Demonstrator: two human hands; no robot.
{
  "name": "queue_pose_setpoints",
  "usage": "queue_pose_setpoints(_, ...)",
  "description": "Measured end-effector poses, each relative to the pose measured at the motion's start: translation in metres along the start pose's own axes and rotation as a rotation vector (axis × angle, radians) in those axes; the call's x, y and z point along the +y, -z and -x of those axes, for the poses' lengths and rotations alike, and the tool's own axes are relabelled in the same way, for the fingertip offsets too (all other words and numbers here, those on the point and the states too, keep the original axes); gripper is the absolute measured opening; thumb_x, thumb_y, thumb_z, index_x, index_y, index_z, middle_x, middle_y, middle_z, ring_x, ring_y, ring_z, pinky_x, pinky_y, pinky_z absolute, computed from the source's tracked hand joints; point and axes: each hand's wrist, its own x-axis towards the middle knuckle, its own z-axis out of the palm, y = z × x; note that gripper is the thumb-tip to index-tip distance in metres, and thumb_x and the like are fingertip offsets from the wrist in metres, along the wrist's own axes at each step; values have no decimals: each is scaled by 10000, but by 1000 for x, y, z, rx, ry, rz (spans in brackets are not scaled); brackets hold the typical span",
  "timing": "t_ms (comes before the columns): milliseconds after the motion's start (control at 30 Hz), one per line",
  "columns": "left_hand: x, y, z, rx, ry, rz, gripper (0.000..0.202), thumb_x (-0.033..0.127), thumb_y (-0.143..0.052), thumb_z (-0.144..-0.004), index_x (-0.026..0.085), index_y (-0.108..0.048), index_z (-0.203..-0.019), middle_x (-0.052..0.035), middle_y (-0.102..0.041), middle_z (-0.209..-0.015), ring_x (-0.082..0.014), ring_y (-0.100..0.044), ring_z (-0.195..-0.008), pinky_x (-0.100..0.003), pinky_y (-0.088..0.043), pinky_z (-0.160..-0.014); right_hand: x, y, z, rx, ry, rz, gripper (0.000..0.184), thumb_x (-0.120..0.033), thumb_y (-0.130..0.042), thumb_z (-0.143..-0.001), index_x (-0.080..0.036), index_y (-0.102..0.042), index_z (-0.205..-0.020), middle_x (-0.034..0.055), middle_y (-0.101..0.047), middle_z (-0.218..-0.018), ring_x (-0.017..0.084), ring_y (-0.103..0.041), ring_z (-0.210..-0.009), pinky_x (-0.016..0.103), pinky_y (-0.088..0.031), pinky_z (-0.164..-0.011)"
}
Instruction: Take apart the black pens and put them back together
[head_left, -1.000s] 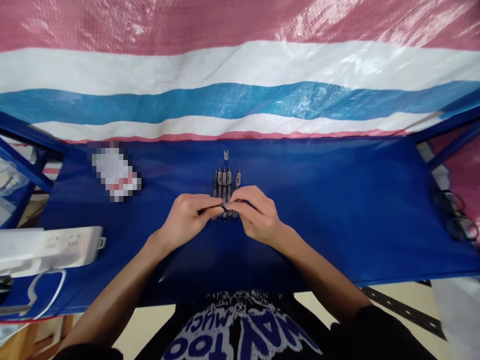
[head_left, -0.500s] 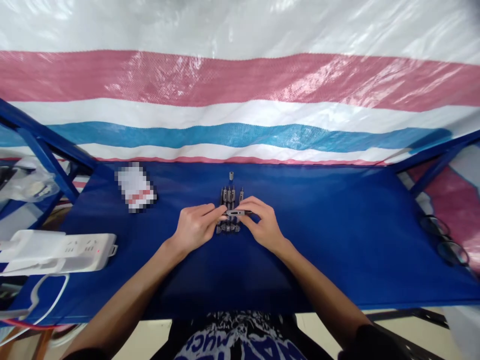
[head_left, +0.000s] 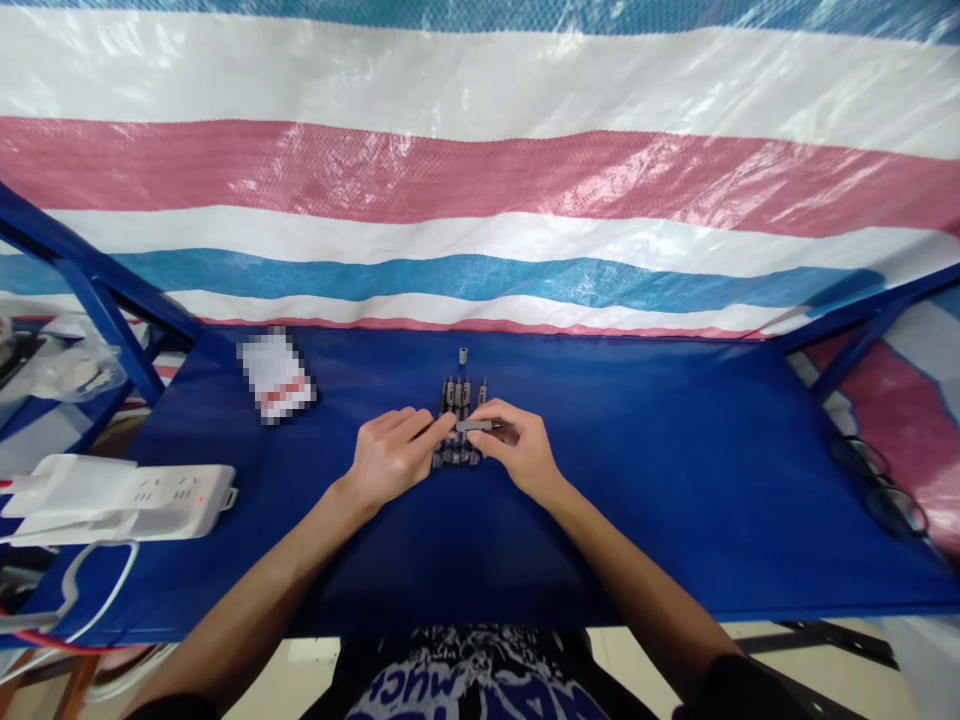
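From the head view, your right hand (head_left: 521, 452) pinches a slim grey rod (head_left: 474, 426) between thumb and fingertips above a tight row of small dark parts (head_left: 457, 395) on the blue surface (head_left: 675, 500). Your left hand (head_left: 391, 458) curls just beside the rod; hold the pinch level.

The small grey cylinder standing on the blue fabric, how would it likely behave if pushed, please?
The small grey cylinder stands upright on a narrow end, so a push would probably tip it. Its round side would then likely roll across the smooth-looking blue fabric.
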Motion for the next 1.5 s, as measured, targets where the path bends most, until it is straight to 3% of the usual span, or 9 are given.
queue_pose_setpoints(300, 1, -4, 2, -69, 120, 161, 129, 192, -542, -900, 157, -661, -937, 14, -619, -655, -78, -549, -538, -200, -380, -506, 4, 4, 0, -38, -6, -48, 121, -276, -706, -771, -204, -666, -860, 26, -593, -856, 135, -581, -749, 269, -499, -626)
queue_pose_setpoints(600, 2, -8, 6, -89, 145, 182, 148, 206, -555, -896, 157, -684, -949, 3, -645, -671, -91, -577, -556, -201, -385, -503, 7, 3, -2, -40, -6, -102, 96, -221, -713, -742, -198, -655, -815, 13, -534, -869, 115, -545, -719, 238, -463, -571)
queue_pose_setpoints(733, 3, -9, 7, -106, 186, 228, 181, 257, -559, -902, 146, -695, -947, -3, -649, -667, -94, -585, -562, -199, -381, -499, 5, 3, -2, -6, 111, 27, 35, -192, -673, -781, -206, -671, -813, 20, -527, -883, 124, -549, -743, 263, -474, -614)
queue_pose_setpoints(833, 4, -9, 6, -161, 235, 306, 227, 309, -536, -918, 155, -701, -942, 6, -634, -643, -82, -563, -540, -190, -379, -500, 4, 3, 0, 32, 281, 188, 104, -146, -604, -838, -214, -674, -803, 21, -530, -867, 131, -553, -765, 300, -484, -682)
queue_pose_setpoints(933, 5, -9, 6, -190, 252, 353, 242, 330, -525, -924, 167, -705, -931, 10, -631, -646, -73, -547, -531, -184, -383, -508, 5, 2, 3, 63, 446, 307, 176, -97, -551, -863, -206, -649, -765, 26, -533, -855, 129, -549, -747, 289, -471, -641)
queue_pose_setpoints(1033, 6, -10, 7, -181, 228, 329, 214, 306, -539, -917, 169, -701, -942, 9, -636, -661, -75, -557, -544, -186, -383, -514, 5, 3, 4, 59, 504, 363, 200, -93, -511, -879, -199, -622, -751, 39, -532, -879, 131, -547, -738, 273, -461, -589)
queue_pose_setpoints(1133, 2, -10, 7, -142, 186, 251, 176, 257, -547, -908, 165, -693, -944, 12, -633, -656, -78, -559, -541, -190, -376, -506, 1, 6, 3, -21, 417, 383, 97, -166, -547, -875, -214, -630, -885, 62, -543, -955, 174, -561, -868, 332, -502, -716)
queue_pose_setpoints(1267, -3, -7, 5, -60, 106, 106, 136, 193, -563, -887, 147, -677, -943, 1, -637, -670, -90, -555, -548, -204, -397, -529, -2, 8, 0, -138, 194, 287, 287, -311, -552, -895, -231, -563, -1170, 91, -557, -1088, 198, -568, -974, 333, -520, -761)
queue_pose_setpoints(1500, -3, -5, 2, -47, 37, 51, 129, 152, -557, -875, 148, -656, -958, 4, -633, -668, -93, -544, -550, -216, -410, -554, 4, 7, -2, -98, 99, 262, 158, -331, -575, -889, -212, -647, -964, 48, -622, -926, 161, -605, -833, 289, -502, -693)
